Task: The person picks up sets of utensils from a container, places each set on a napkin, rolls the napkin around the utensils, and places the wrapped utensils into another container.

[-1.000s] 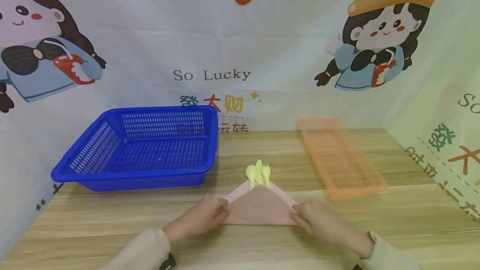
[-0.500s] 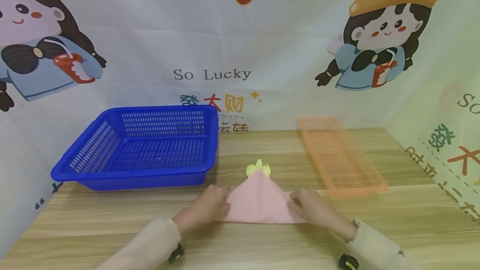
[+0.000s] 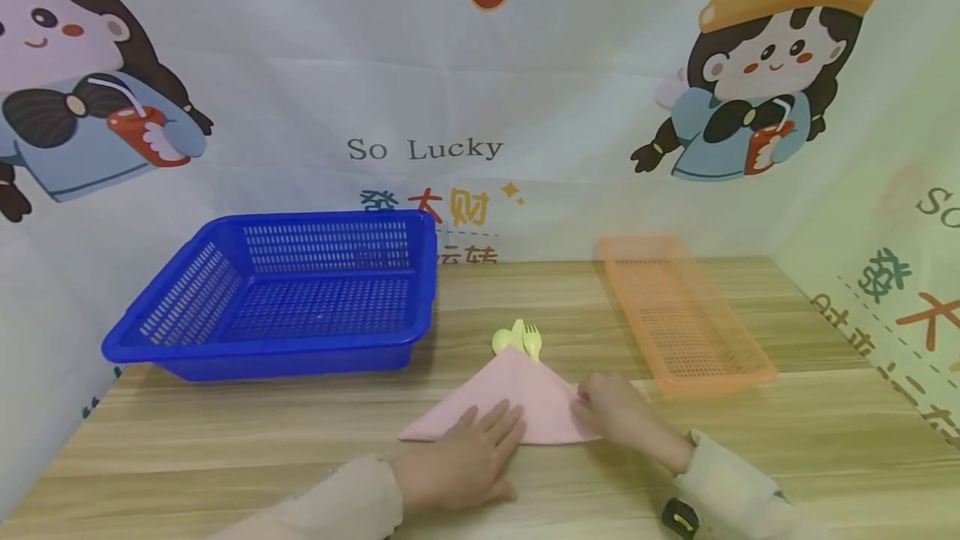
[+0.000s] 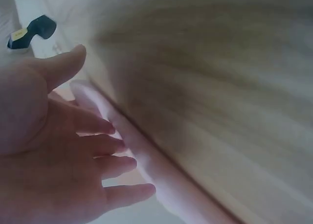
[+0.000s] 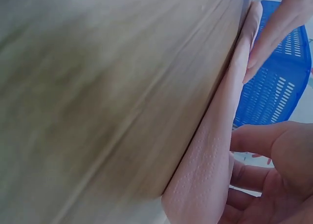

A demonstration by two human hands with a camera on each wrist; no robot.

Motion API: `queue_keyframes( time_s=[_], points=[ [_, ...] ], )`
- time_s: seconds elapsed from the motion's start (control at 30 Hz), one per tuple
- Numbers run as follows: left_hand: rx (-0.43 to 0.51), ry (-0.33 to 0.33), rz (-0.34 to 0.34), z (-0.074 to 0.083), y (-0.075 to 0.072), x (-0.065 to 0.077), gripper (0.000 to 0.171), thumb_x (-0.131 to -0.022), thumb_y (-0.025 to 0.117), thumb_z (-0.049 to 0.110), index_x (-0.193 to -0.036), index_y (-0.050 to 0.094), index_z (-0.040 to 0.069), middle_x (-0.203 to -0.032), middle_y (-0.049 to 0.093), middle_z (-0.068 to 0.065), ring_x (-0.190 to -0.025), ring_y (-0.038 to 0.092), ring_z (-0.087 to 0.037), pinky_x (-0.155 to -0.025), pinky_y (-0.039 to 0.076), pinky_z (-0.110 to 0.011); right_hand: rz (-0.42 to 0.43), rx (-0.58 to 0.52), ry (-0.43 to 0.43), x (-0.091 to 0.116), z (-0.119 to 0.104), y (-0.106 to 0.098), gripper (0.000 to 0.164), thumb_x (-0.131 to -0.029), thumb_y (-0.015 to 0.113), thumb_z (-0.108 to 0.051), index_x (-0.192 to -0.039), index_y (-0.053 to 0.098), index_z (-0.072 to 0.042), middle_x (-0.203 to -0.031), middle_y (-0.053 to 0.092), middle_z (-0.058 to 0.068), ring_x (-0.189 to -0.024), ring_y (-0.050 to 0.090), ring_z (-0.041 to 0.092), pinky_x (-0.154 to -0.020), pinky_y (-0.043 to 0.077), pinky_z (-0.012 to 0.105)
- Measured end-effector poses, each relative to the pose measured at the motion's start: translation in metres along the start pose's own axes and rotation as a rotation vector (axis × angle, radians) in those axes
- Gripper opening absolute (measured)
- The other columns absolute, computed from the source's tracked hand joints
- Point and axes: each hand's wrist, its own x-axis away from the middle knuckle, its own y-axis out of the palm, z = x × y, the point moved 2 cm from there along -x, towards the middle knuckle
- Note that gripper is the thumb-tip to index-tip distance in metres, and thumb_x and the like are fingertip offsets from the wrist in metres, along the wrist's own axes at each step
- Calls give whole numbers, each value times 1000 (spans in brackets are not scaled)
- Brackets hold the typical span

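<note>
From where I stand, a person in pale sleeves is bent over the wood-grain counter (image 3: 517, 290), both hands at a pink napkin (image 3: 543, 407) folded into a triangle, its point facing away from the person and its long folded edge running along the near side. The left hand (image 3: 474, 458) lies palm down with its fingers straight, their tips on the lower middle of the napkin and the thumb stuck out sideways over the counter; it grips nothing. The right hand (image 3: 617, 415) is at the napkin's right end with its fingers bent, thumb and fingertips touching the cloth, though I can't tell whether they pinch it or merely rest there. Just past the point, the heads of a yellow-green spoon (image 3: 502, 342), knife (image 3: 518, 327) and fork (image 3: 532, 342) show side by side, the rest of them covered by the napkin. Farther back, to the person's left, sits a big blue basket (image 3: 270, 351), and over to the right a narrow orange basket (image 3: 670, 311) lies at a slant. Behind it all hangs a white backdrop (image 3: 570, 107) printed with cartoon figures and "So Lucky".
</note>
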Motion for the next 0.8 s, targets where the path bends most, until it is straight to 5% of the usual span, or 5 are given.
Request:
queue_keyframes(
  time_s=[0.33, 0.47, 0.57, 0.67, 0.8],
  points=[
    [-1, -3, 2, 3, 3, -6, 73, -86, 41, 54, -138, 28, 5, -146, 20, -11, -133, 19, -25, -104, 28, -42, -20, 63, 62, -1, -2, 2, 26, -73, 62, -3, -53, 46, -6, -49, 39, -1, -44, 35, 10, -39, 29, 18],
    [17, -5, -1, 5, 2, -6, 73, -86, 42, 55, -138, 28, 6, -146, 20, -11, -133, 20, -26, -103, 28, -43, 67, 240, -70, 6, -13, 0, 10, -75, 63, -3, -72, 58, 5, -67, 52, 11, -56, 50, 19, -49, 47, 26],
    [27, -14, -2, 5, 1, -6, 73, -85, 42, 55, -138, 29, 7, -146, 21, -11, -133, 20, -26, -103, 27, -45, 111, 349, -227, 17, -27, 3, 19, -72, 64, 0, -87, 58, 10, -83, 56, 18, -69, 55, 26, -60, 52, 33],
    [28, -28, -4, 5, 1, -7, 72, -85, 42, 55, -138, 30, 7, -146, 21, -10, -133, 20, -25, -103, 28, -46, -6, 348, -294, 31, -40, 12, 38, -70, 62, 1, -104, 52, 15, -103, 54, 24, -91, 55, 33, -77, 50, 40],
    [36, -40, -7, 6, 2, -9, 72, -85, 43, 55, -138, 31, 8, -145, 22, -10, -132, 21, -25, -102, 28, -46, -198, 353, -242, 45, -51, 25, 47, -80, 53, -4, -122, 41, 15, -128, 41, 28, -119, 39, 38, -96, 37, 46]
  ],
)
